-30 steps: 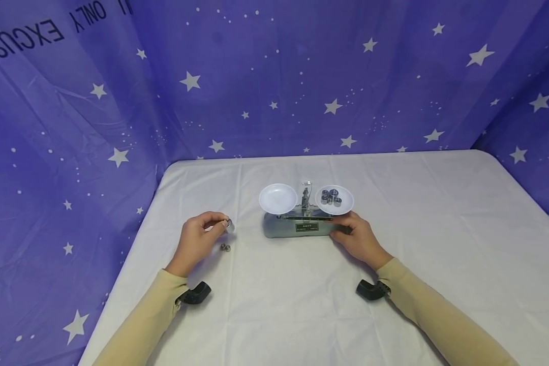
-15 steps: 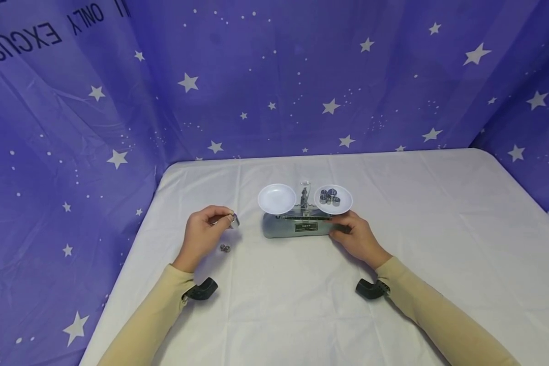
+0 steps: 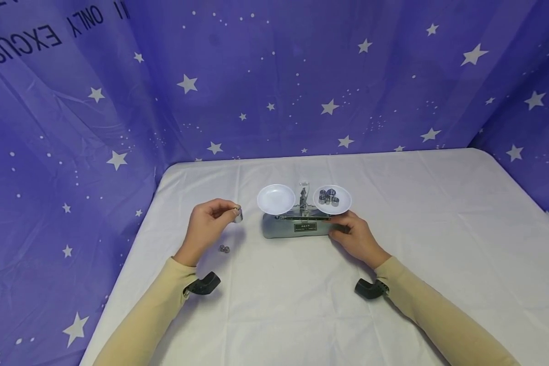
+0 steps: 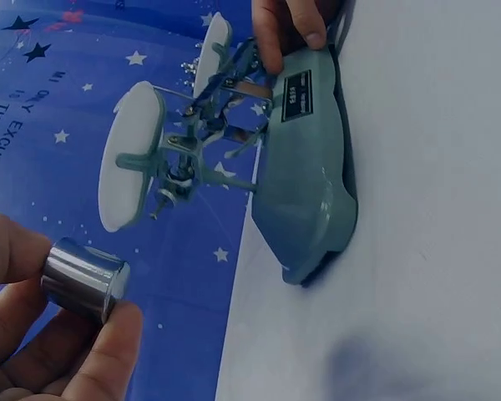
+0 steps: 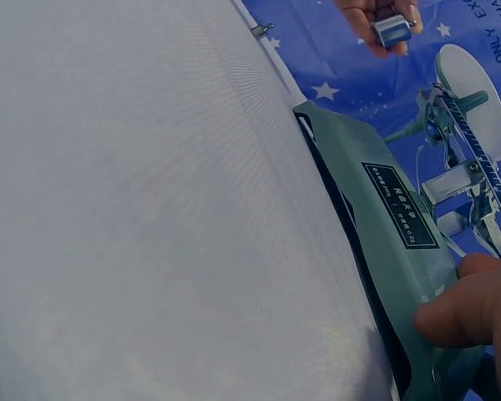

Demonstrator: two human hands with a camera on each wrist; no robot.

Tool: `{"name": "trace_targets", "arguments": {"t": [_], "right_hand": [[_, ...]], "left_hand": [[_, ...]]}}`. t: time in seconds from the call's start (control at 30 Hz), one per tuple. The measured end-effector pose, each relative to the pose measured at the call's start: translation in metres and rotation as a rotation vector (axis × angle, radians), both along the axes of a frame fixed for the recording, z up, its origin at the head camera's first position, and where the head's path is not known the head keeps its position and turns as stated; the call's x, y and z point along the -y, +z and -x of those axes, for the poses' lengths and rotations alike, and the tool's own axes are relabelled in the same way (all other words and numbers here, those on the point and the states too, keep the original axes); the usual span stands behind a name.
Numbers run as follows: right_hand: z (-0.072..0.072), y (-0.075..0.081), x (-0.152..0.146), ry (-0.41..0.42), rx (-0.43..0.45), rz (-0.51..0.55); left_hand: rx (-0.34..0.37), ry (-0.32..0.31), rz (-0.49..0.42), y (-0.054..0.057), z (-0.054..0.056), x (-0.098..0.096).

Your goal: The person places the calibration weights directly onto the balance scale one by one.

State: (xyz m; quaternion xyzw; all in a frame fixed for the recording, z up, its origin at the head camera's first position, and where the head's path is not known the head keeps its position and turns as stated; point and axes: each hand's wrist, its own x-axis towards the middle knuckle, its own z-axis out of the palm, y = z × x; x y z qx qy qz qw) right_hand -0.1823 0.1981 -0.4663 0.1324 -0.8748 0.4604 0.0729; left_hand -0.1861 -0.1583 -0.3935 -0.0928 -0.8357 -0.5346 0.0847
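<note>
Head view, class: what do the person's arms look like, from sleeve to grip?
The left sleeve and right sleeve are long, plain and beige. A bent black piece juts from the left one, a similar piece from the right. The left grip and right grip wear no gloves.

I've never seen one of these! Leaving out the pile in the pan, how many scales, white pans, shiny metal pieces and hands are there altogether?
Balance scale: 1
White pans: 2
Metal pieces outside the pans: 3 (one in the left hand, two on the cloth)
Hands, left and right hand: 2
Total: 8
</note>
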Motion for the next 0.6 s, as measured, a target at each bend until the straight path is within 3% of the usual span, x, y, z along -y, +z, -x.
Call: {"name": "trace_targets", "arguments": {"t": [0.37,0.6], "right_hand": [[0.0,0.001,0.001,-0.004,0.012,0.013],[0.0,0.0,0.0,-0.008,0.021,0.027]], "left_hand": [[0.041,0.003,-0.002,0.018,-0.001,-0.01],[0.056,-0.016,-0.037,0.03,0.005,-0.015]]}}
